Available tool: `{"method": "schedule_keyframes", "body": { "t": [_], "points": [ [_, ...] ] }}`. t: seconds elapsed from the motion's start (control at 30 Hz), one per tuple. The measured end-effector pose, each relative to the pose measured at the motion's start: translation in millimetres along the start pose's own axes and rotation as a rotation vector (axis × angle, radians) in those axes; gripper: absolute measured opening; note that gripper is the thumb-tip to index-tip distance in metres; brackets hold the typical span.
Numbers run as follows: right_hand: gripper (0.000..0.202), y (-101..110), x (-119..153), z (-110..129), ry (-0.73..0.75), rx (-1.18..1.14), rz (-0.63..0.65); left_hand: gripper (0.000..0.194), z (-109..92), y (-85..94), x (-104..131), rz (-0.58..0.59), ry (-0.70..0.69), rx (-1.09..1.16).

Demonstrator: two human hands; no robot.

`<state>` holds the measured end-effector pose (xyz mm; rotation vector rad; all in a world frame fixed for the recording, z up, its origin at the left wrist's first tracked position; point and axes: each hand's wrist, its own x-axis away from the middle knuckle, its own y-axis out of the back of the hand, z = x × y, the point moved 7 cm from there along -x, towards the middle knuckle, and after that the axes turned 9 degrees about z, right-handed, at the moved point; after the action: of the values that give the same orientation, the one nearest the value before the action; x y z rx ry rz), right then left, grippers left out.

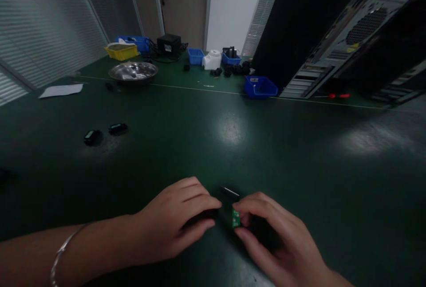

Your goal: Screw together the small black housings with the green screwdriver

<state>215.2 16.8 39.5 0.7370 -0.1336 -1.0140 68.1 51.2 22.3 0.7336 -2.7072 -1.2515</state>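
Note:
My right hand (278, 233) pinches a small green circuit board (236, 217) between thumb and fingertips, its face turned left. Close by on the left, my left hand (181, 218) has its fingers curled towards the thumb. Something dark shows in the gap between them, but its shape is lost in shadow. The fingertips of the two hands are a short way apart. Just beyond them a thin metal rod (230, 191) lies on the green tabletop (173, 145), its near end close to my right fingers.
Two small black parts with pale tops, one left (92, 136) and one right (117, 128), lie at left. Farther back are a metal bowl (133, 72), a yellow bin (122, 53), a blue bin (260, 87) and white paper (61, 90). Computer cases (333, 34) stand at right, near a red-handled tool (338, 96).

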Motion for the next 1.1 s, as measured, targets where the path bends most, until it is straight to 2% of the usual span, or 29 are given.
{"method": "schedule_keyframes", "body": {
  "t": [0.27, 0.5, 1.1],
  "points": [
    [0.025, 0, 1, 3, -0.014, -0.058, 0.0, 0.038, 2, 0.6, -1, -0.004, 0.043, 0.061],
    [0.019, 2, 1, 8, -0.02, -0.058, -0.05, 0.034, 0, 0.6, 1, 0.004, 0.036, 0.086],
    [0.021, 0, 7, 10, 0.01, -0.055, -0.141, 0.033, -10, -4.5, 7, -0.072, 0.006, 0.025]
  ]
}}
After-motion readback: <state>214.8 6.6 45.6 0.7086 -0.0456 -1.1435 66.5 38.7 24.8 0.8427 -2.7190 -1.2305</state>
